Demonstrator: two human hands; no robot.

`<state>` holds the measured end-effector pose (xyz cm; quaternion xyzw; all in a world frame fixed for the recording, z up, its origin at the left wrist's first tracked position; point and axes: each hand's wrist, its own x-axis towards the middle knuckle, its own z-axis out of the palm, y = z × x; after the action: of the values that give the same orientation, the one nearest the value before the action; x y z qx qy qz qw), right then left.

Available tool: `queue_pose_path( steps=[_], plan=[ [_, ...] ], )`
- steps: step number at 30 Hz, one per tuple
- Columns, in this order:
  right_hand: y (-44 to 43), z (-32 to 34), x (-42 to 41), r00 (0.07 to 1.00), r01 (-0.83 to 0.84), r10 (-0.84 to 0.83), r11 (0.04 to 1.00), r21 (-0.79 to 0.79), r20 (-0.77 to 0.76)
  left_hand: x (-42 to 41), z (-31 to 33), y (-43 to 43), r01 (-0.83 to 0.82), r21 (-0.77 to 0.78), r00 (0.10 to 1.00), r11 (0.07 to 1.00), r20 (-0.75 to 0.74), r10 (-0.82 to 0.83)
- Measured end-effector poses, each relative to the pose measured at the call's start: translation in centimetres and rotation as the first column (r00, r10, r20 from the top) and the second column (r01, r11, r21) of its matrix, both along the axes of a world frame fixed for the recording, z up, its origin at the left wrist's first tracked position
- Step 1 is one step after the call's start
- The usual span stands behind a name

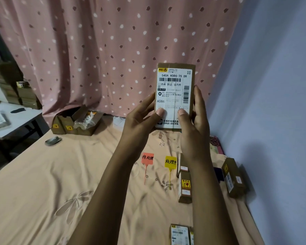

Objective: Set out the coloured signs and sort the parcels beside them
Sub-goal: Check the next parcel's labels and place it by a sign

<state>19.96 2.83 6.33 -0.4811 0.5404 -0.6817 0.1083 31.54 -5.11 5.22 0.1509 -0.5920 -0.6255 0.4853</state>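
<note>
I hold a small brown cardboard parcel (pixel 175 89) upright in front of me, its white shipping label facing the camera. My left hand (pixel 141 119) grips its lower left edge and my right hand (pixel 194 119) grips its lower right edge, both thumbs on the label. Below, on the peach bedsheet (pixel 60 183), lie a red sign (pixel 147 158) and a yellow sign (pixel 170 162), each with a thin tail pointing toward me. Two parcels (pixel 184 186) lie just right of the yellow sign. Another parcel (pixel 232 177) rests near the wall.
A labelled parcel (pixel 179 234) sits at the bottom edge. Open cardboard boxes (pixel 78 122) stand at the far end under the pink dotted curtain. A tape roll (pixel 53 140) lies on the sheet. A white table (pixel 12 119) is at left, a wall at right.
</note>
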Motion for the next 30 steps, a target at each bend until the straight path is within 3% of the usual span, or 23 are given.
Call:
queue_pose_path(
  steps=[10,17,24,30],
  plan=[
    [0.2,-0.1,0.6,0.998,-0.063,0.062,0.997,0.049,0.017,0.8,-0.4,0.2,-0.046,0.039,0.998,0.998,-0.033,0.048],
    [0.5,-1.0,0.5,0.997,-0.082,0.082,0.993,0.085,-0.003,0.4,-0.9,0.7,-0.107,0.15,0.979,0.983,-0.155,0.13],
    [1.0,-0.7,0.3,0.997,-0.075,0.076,0.994,0.077,-0.016,0.3,-1.0,0.8,-0.097,0.195,0.983,0.976,-0.133,0.125],
    [2.1,-0.4,-0.3,0.991,-0.131,0.131,0.984,0.124,0.009,0.9,-1.1,0.9,-0.058,0.146,0.996,0.988,-0.057,0.067]
  ],
)
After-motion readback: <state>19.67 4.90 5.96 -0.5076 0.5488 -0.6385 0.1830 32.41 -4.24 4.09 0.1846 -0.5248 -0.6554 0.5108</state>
